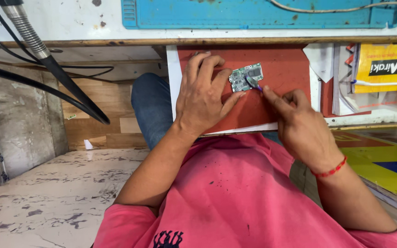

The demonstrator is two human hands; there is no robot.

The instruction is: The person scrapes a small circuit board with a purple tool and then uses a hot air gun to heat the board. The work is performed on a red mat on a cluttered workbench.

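Currently left hand (204,98) flat, fingertips pinning board (246,76) at its left edge; right hand (299,124) grip pinched on purple tool (253,84), tip touching board.

A blue work mat (253,16) lies at 12 o'clock on the white bench top (70,20), with a pale cable (336,9) crossing it. At 10 o'clock a ribbed metal hose (26,32) and black cables (33,85) slant down. At 3 o'clock sit yellow packets (384,69) and papers (322,59); marbled floor (47,197) fills 8 o'clock.
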